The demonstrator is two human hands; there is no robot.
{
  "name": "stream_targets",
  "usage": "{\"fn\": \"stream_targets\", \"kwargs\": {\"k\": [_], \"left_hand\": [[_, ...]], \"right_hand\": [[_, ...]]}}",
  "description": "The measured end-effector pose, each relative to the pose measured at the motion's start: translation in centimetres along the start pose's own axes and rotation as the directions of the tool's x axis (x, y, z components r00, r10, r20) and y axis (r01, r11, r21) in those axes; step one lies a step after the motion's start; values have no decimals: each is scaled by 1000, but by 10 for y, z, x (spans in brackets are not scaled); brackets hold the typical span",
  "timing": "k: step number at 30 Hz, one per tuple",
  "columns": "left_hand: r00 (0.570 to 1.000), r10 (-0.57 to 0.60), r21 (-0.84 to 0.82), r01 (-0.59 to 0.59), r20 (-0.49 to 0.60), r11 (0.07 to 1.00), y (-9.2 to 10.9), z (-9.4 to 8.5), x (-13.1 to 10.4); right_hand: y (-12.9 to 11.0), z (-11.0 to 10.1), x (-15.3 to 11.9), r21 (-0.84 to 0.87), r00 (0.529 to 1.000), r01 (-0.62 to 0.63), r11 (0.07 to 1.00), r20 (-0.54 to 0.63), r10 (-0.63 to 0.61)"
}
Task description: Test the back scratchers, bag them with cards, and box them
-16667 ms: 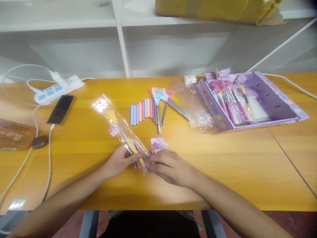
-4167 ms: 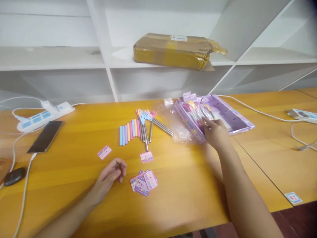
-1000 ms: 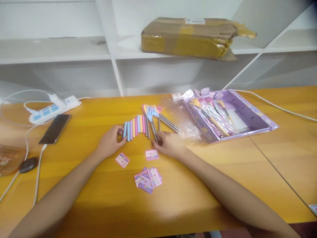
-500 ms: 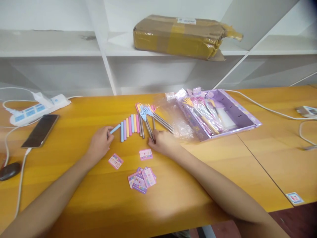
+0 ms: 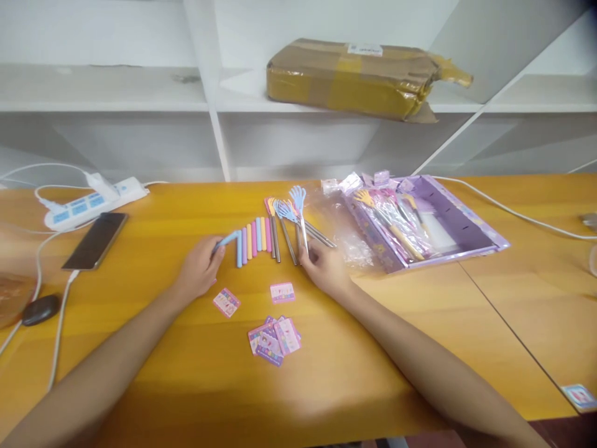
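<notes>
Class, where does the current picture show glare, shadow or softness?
Head view: pale sheen on the table, gleam on the metal rod in the right hand, glints on the clear plastic; same view: shade beneath the shelf, print on the stacked cards too soft to read.

Near the far edge of a yellow-orange wood-grain table lie, to the left, a long white plastic power strip and a flat black rectangular phone; to the right, an open purple cardboard tray beside crumpled clear plastic bags. Short pastel cylinders lie in a row mid-table, beside slim silver metal sticks with hand-shaped heads; pink-and-purple rectangular cards lie closer to the near edge.
</notes>
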State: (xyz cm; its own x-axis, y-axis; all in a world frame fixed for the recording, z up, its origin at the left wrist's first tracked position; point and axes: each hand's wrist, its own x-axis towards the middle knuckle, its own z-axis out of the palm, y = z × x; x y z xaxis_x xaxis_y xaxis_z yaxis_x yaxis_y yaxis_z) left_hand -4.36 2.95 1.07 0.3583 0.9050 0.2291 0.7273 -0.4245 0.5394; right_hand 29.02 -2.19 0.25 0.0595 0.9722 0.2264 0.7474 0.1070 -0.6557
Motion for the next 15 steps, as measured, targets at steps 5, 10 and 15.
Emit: {"fn": "stream_targets", "kwargs": {"k": [5, 10, 15], "left_hand": [[980, 177, 10, -179, 93, 984, 28, -2, -13], [960, 115, -21, -113, 257, 993, 51, 6, -35], [905, 157, -129, -115, 396, 985, 44, 12, -36]], "right_hand": [[-2, 12, -4, 401, 996, 12, 916, -85, 24], [-7, 17, -8, 721, 995, -87, 688, 103, 18], [-10, 16, -20, 808, 958, -200, 555, 279, -60]]}}
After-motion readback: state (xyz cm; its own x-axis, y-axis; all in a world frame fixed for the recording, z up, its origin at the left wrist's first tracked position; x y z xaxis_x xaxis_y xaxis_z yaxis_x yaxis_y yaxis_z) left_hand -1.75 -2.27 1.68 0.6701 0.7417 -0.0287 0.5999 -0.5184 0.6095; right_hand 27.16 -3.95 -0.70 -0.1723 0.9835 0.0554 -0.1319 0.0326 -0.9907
